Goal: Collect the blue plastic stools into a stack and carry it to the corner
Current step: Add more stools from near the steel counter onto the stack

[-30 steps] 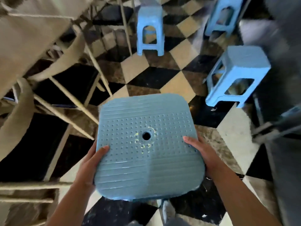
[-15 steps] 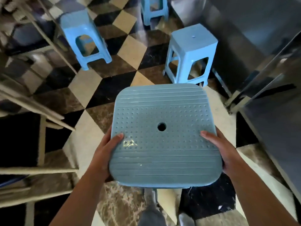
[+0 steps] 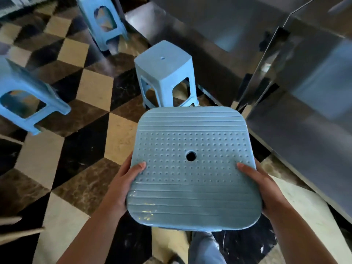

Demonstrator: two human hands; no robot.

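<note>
1. Left hand (image 3: 122,187) grips the left edge of the carried light-blue square plastic stool (image 3: 192,168): thumb on the seat top, fingers hidden beneath.
2. Right hand (image 3: 257,185) grips the right edge the same way. Both hands are curled round the seat rim.
3. The carried stool is held up at the near centre with its seat facing the camera. The seat is ribbed and dimpled, with a hole in the middle; whether more stools are nested below, cannot tell.
4. Handling, judged: light, stiff moulded plastic, not fragile. The smooth rim could slip, so a two-sided rim grip suits it.
5. Standing blue plastic stool (image 3: 164,73) is just beyond, on the checkered tile floor (image 3: 91,92).
6. Blue stool at left (image 3: 24,92) and far blue stool (image 3: 102,21) are well apart.
7. Metal cabinet (image 3: 285,63) on the right.
</note>
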